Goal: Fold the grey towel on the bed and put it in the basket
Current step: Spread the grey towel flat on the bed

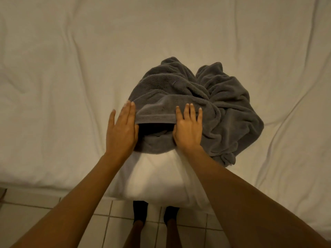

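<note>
**Two hands at a crumpled grey towel on a bed**

A grey towel point(193, 108) lies bunched on the white bed point(71, 68), near its front edge. The left hand point(121, 129) rests flat, fingers open, touching the towel's left side. The right hand point(188, 129) lies spread on top, gripping nothing. Tiled floor point(114, 222) shows below.

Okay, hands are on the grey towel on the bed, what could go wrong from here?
1. The grey towel is still a crumpled heap; folding before spreading it would likely give a lumpy bundle.
2. Both hands lie flat and open, the left hand beside the hemmed edge and the right hand on top, so neither has a grip yet.
3. No basket is in view.
</note>
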Tool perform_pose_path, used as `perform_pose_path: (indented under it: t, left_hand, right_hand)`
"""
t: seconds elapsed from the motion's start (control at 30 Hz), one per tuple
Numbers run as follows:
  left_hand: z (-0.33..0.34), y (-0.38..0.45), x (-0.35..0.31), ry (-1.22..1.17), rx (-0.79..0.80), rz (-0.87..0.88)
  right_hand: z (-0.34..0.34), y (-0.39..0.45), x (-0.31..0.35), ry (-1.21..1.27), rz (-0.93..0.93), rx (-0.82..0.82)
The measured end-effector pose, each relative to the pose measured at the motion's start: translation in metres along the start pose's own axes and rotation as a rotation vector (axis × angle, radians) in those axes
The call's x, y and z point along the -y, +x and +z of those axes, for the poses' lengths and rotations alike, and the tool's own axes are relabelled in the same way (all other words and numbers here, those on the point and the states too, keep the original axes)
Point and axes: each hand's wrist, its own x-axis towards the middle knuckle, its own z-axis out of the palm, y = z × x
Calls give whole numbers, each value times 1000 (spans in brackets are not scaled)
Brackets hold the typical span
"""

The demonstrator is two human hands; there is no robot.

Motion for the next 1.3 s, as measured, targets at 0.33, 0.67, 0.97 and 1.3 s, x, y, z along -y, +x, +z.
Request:
perform_pose_path:
  t: [0.33, 0.67, 0.97, 1.3]
  left_hand:
    - [2, 15, 31, 210, 281, -83]
    - [-60, 19, 17, 222, 235, -131]
    - [-149, 22, -23, 329, 190, -268]
    - [-213, 42, -11, 451, 121, -273]
  right_hand:
    - [-12, -41, -66, -91, 29, -87]
    - [-85, -73, -93, -187, 89, -67]
    - [-195, -104, -156, -424, 285, 83]
    - [-221, -140, -228, -418, 347, 101]
